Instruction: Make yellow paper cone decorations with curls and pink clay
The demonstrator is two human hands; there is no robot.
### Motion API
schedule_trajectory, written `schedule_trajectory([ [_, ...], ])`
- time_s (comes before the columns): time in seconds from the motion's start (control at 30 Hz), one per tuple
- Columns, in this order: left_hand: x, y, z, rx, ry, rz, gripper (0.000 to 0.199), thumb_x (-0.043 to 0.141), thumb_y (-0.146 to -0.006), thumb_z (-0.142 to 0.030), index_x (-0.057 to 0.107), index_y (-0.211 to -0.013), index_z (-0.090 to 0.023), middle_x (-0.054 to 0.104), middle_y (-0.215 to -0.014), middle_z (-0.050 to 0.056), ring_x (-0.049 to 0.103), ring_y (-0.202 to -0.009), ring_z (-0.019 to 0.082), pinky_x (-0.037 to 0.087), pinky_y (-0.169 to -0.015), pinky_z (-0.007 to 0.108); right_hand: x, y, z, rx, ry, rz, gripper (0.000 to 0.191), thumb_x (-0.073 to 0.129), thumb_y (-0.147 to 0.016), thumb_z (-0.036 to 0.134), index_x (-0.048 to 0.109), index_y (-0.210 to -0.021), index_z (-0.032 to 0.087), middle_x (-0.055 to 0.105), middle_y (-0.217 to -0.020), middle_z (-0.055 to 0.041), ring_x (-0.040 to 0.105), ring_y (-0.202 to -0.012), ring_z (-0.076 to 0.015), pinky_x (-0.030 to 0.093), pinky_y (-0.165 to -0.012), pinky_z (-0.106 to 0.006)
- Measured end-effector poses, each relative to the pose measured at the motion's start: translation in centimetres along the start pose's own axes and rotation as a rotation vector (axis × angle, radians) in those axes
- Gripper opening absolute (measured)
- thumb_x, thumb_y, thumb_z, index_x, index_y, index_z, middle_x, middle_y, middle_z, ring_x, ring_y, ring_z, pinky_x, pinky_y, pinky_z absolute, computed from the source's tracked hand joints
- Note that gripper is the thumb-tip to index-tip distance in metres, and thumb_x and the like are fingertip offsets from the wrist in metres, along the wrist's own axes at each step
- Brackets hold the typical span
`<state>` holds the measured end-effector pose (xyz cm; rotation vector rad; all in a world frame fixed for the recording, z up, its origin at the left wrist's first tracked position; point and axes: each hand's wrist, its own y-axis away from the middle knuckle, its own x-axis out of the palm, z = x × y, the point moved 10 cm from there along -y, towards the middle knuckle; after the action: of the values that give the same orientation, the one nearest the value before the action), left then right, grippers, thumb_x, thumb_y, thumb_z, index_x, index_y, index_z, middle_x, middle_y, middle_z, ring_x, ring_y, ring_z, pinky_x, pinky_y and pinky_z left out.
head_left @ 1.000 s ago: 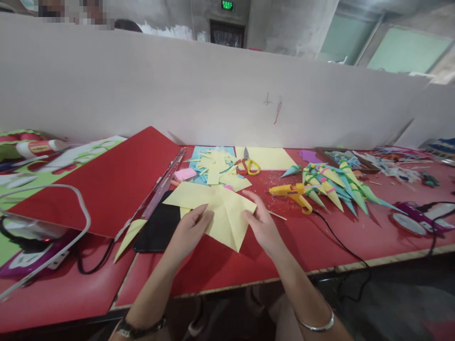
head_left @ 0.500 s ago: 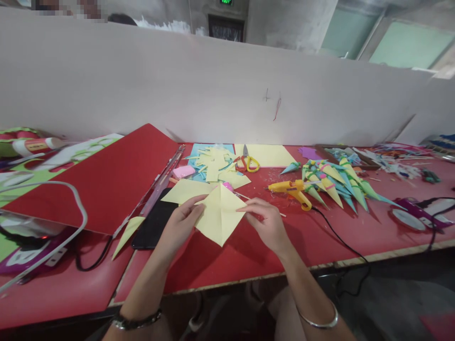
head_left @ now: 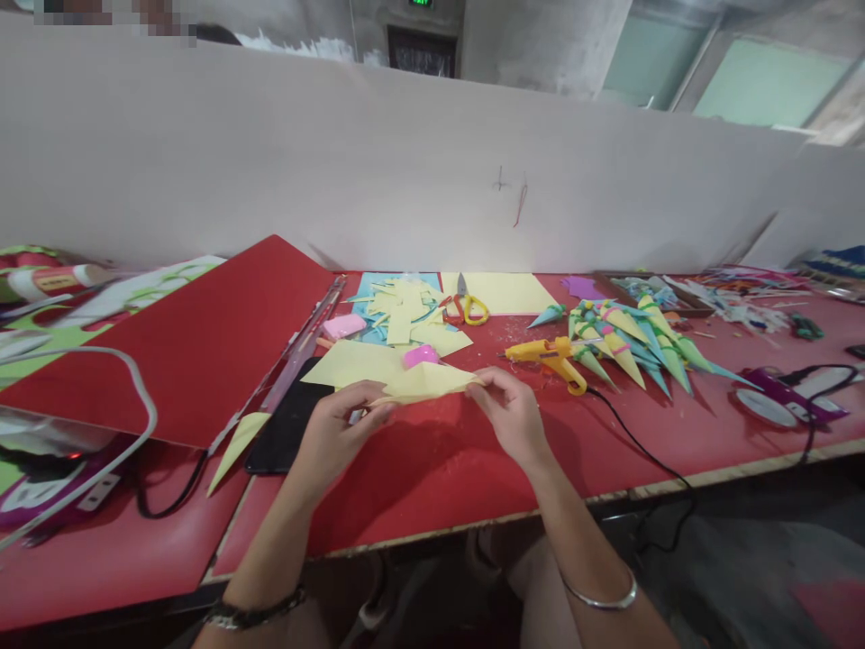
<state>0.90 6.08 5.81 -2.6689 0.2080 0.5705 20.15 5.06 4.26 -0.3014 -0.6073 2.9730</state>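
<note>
A creased pale yellow paper point(head_left: 427, 382) is held up over the red table, tilted so that it looks like a narrow strip. My left hand point(head_left: 346, 433) pinches its left end, thumb and fingers closed. At its right end my right hand point(head_left: 508, 413) grips the corner between thumb and fingers. Behind it lie another yellow sheet point(head_left: 338, 364) and a bright pink object point(head_left: 420, 356). The yellow glue gun point(head_left: 550, 354) rests to the right of my right hand. A black phone-like slab point(head_left: 284, 433) is left of my left hand.
Farther back are scissors point(head_left: 473, 309) and paper scraps point(head_left: 404, 311). Paper cones point(head_left: 635, 338) are piled on the right, before a tray point(head_left: 686, 306). A large red board point(head_left: 189, 338), a rolled yellow cone point(head_left: 236, 449) and a purple power strip point(head_left: 81, 505) are left.
The yellow paper, earlier facing me as a diamond, has tipped or folded into a flat strip. Both hands still hold its ends. The view has shifted slightly.
</note>
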Motion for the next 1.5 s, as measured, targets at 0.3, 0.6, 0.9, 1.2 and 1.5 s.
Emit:
schedule_trajectory([
  [0.3, -0.5, 0.5, 2.4, -0.211, 0.402, -0.202, 0.016, 0.063, -0.066, -0.030, 0.054, -0.074, -0.020, 0.055, -0.061, -0.005, 0.051, -0.056, 0.008, 0.041, -0.056, 0.019, 1.8, 0.3, -0.1, 0.097, -0.116, 0.098, 0.018, 0.051, -0.077, 0.031, 0.049, -0.065, 0.018, 0.045, -0.060, 0.0039, 0.041, -0.058, -0.0102, 0.033, -0.056, -0.021],
  [0.6, 2.5, 1.6, 4.5, -0.415, 0.499, -0.235, 0.027, 0.068, -0.061, -0.038, 0.059, -0.059, -0.012, 0.058, -0.052, -0.001, 0.051, -0.053, 0.009, 0.042, -0.057, 0.021, 3.4, 0.6, -0.3, 0.143, -0.280, 0.111, 0.013, 0.055, -0.075, 0.028, 0.049, -0.068, 0.019, 0.051, -0.062, 0.0044, 0.048, -0.060, -0.0093, 0.038, -0.057, -0.020],
  [0.9, 3.0, 1.5, 2.9, -0.322, 0.584, -0.330, 0.020, 0.066, -0.062, -0.032, 0.058, -0.057, -0.013, 0.058, -0.050, -0.002, 0.052, -0.050, 0.009, 0.044, -0.055, 0.021, 5.6, 1.5, -1.3, 0.300, -0.568, 0.024, 0.019, 0.067, -0.064, 0.032, 0.060, -0.075, 0.018, 0.065, -0.071, 0.0001, 0.059, -0.064, -0.0137, 0.048, -0.066, -0.028],
  [1.2, 3.6, 0.7, 1.1, -0.211, 0.419, -0.167, 0.015, 0.061, -0.065, -0.028, 0.057, -0.058, -0.015, 0.060, -0.054, -0.001, 0.055, -0.052, 0.012, 0.046, -0.056, 0.022, 5.3, 1.6, -1.0, 0.283, -0.566, -0.001, 0.014, 0.064, -0.067, 0.031, 0.064, -0.072, 0.017, 0.067, -0.068, -0.0002, 0.061, -0.066, -0.0143, 0.049, -0.069, -0.028],
  [1.5, 2.5, 0.6, 1.3, -0.242, 0.240, -0.118, 0.025, 0.057, -0.067, -0.033, 0.053, -0.050, -0.015, 0.057, -0.051, -0.001, 0.052, -0.053, 0.012, 0.043, -0.055, 0.022, 4.5, 1.6, -1.3, 0.260, -0.455, 0.009, 0.012, 0.063, -0.069, 0.027, 0.064, -0.064, 0.016, 0.064, -0.059, -0.0002, 0.058, -0.056, -0.0120, 0.049, -0.063, -0.026],
])
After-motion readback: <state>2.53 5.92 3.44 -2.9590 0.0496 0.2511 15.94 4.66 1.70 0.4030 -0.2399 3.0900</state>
